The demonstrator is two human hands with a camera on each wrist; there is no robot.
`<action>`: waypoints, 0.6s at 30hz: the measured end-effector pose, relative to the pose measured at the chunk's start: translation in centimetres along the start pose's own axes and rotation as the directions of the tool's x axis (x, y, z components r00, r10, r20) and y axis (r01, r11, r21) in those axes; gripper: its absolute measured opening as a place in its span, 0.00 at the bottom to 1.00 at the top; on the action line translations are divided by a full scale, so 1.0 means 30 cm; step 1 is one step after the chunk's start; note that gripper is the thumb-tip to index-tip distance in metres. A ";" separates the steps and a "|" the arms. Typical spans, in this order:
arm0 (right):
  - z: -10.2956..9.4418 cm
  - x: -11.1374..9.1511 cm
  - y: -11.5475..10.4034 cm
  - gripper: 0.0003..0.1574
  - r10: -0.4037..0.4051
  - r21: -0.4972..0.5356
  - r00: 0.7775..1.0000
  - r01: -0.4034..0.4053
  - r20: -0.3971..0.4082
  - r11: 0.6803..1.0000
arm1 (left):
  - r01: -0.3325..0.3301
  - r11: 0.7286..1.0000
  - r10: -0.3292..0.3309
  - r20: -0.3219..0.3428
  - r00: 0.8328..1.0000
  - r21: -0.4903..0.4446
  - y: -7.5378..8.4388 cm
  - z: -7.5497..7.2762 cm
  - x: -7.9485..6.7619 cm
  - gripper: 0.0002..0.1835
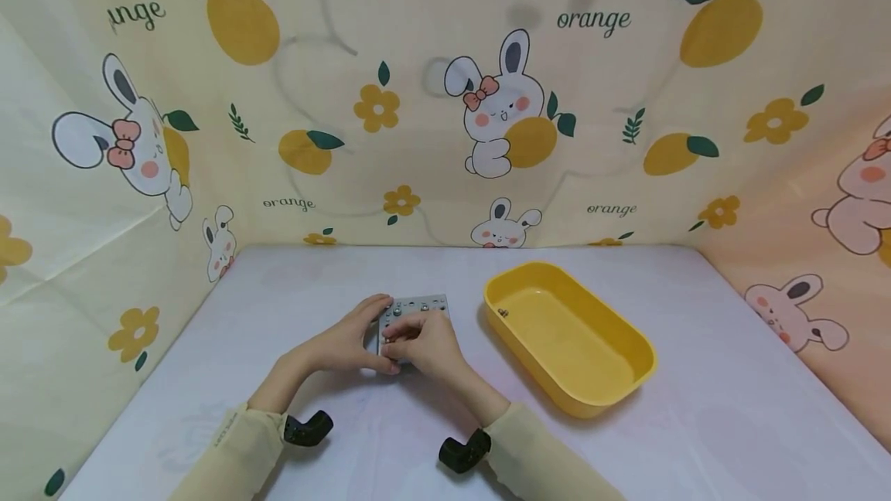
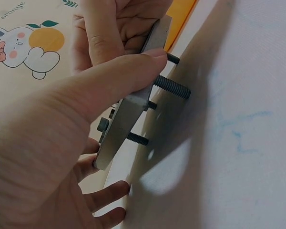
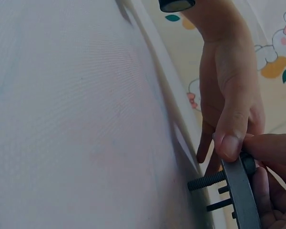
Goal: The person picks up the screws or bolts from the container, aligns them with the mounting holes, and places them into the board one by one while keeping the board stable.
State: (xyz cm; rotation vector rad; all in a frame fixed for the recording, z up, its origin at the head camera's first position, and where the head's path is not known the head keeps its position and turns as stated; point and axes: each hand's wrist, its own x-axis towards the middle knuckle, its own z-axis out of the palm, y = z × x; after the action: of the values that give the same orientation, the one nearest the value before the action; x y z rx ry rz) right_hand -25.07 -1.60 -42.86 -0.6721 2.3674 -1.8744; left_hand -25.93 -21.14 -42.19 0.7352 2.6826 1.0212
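Observation:
A grey metal plate [image 1: 421,303] with holes and several screws is held tilted just over the table, in front of the person. My left hand [image 1: 346,339] grips its left side, thumb on the near edge and fingers spread along the far side. My right hand [image 1: 433,346] reaches over the plate's near part; its thumb and fingers pinch the dark head of a bolt [image 3: 248,163]. In the left wrist view, the thick threaded shank of a bolt [image 2: 174,87] and several thinner screws [image 2: 138,139] stick out below the plate [image 2: 121,126].
A yellow tray [image 1: 565,400] stands on the white table [image 1: 334,454] to the right of the hands. A few small metal pieces [image 1: 503,313] lie at its left inner side. Printed cloth [image 1: 431,37] encloses the table's back and sides.

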 end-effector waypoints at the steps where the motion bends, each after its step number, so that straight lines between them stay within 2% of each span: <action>1: 0.000 -0.002 -0.001 0.11 -0.009 0.002 1.000 0.009 -0.001 1.000 | -0.001 1.000 0.001 -0.001 1.000 0.001 0.000 0.000 0.000 0.63; 7: -0.003 -0.002 -0.011 0.11 -0.021 0.006 1.000 0.021 0.004 1.000 | 0.000 1.000 0.001 -0.005 1.000 0.014 -0.002 -0.006 0.002 0.63; 10: -0.016 -0.002 -0.032 0.09 -0.017 -0.011 1.000 0.017 -0.021 1.000 | 0.003 1.000 -0.002 -0.008 1.000 0.012 -0.002 -0.008 0.003 0.64; 13: -0.039 -0.019 -0.112 0.07 -0.022 -0.031 0.997 0.020 -0.078 0.999 | -0.007 1.000 0.007 -0.012 1.000 0.007 -0.003 -0.006 0.003 0.63; 18: -0.110 -0.081 -0.316 0.07 -0.044 0.022 0.979 0.049 -0.197 0.999 | 0.008 1.000 -0.007 -0.024 1.000 0.010 -0.003 0.006 0.006 0.63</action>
State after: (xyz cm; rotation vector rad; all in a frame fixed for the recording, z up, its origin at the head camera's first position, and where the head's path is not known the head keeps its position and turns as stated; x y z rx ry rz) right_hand -20.99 0.67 -33.64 -0.5693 2.4566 -2.0781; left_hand -26.05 -21.00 -42.37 0.7187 2.7106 1.0218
